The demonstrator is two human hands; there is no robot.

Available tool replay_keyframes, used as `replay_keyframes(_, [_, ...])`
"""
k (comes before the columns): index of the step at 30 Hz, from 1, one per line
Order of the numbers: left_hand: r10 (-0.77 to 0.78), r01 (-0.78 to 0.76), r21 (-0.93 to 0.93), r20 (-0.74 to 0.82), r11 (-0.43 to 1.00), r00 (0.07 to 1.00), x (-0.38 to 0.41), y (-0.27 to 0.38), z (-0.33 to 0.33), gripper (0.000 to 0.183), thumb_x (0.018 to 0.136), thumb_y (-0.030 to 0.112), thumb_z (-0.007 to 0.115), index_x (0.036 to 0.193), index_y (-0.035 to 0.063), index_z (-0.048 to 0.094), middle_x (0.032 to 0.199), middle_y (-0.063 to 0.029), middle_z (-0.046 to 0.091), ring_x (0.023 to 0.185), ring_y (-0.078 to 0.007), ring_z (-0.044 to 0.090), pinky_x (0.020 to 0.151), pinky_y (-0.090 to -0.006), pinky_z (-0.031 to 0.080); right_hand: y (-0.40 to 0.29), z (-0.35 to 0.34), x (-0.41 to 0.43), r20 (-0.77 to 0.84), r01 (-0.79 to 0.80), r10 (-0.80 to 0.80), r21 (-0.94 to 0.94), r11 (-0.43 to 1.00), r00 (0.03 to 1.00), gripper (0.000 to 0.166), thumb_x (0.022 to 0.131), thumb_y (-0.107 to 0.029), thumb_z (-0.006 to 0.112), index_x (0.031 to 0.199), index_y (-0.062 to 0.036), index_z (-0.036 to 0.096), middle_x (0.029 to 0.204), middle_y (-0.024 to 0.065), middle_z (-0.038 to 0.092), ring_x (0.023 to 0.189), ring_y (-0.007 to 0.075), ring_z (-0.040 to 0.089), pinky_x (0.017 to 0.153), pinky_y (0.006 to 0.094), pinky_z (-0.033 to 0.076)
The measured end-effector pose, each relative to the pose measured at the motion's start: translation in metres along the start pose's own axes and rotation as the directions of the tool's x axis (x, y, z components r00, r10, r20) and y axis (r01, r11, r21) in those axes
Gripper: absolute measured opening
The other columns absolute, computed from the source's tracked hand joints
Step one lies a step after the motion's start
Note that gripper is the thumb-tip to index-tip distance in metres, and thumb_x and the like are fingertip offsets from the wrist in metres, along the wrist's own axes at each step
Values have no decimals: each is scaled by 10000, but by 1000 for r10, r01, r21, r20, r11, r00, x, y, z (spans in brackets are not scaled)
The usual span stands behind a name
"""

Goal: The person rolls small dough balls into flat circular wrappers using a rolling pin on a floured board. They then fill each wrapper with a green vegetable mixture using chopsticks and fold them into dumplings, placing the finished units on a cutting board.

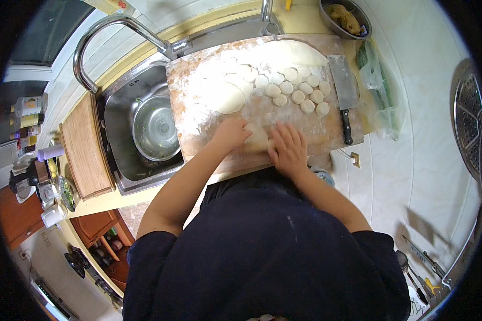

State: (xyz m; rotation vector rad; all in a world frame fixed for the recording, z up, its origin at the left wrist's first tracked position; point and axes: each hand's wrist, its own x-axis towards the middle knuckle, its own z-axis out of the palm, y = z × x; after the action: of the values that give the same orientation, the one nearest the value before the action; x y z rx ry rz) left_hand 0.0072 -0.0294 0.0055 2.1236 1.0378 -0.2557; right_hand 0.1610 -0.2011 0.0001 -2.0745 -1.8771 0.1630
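Note:
A floured wooden board (201, 132) lies before me. Near its front edge my left hand (232, 133) pinches the left edge of a flattened dough wrapper (256, 136). My right hand (287, 146), somewhat blurred, lies at the wrapper's right side with its palm down; whether it presses on a rolling pin cannot be seen. Several small dough discs (298, 97) are spread over the board's right half. Rolled wrappers (229, 98) overlap in a pile left of them. A large piece of dough (301, 53) rests at the back. A cleaver (343, 82) with a black handle lies along the right edge.
Left of the board is a steel sink (120, 160) holding a metal basin (158, 128), with a curved faucet (104, 24) above. A wooden board (86, 148) stands farther left. A metal bowl (365, 36) and bagged green vegetables (379, 88) are at the right.

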Motion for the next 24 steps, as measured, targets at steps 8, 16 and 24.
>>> replay_keyframes(8, [-207,170,-209,-170,963,964,0,-2,-15,223,828,261,593,915,78,686,922,-155,662,871,-340,628,767,-434,499,5,9,-62,91,123,-125,24,992,988,632,798,-376,623,1361,-143,453,1447,76,390,1328,292,348,1063,488,266])
replay_keyframes(16, [41,-36,67,-82,997,996,10,6,-14,227,801,263,640,878,53,676,852,-169,662,795,-346,633,707,-423,498,-6,4,33,-17,-87,86,-44,995,996,617,820,-367,591,1363,-112,446,1441,65,402,1324,269,354,1087,482,215])
replay_keyframes(24, [-149,136,-489,13,862,989,25,-6,27,282,806,301,645,906,39,673,882,-168,678,829,-324,646,734,-432,504,12,-3,-5,-52,-183,188,85,979,981,518,793,-256,623,1285,-126,529,1301,33,520,1095,268,518,955,461,373])
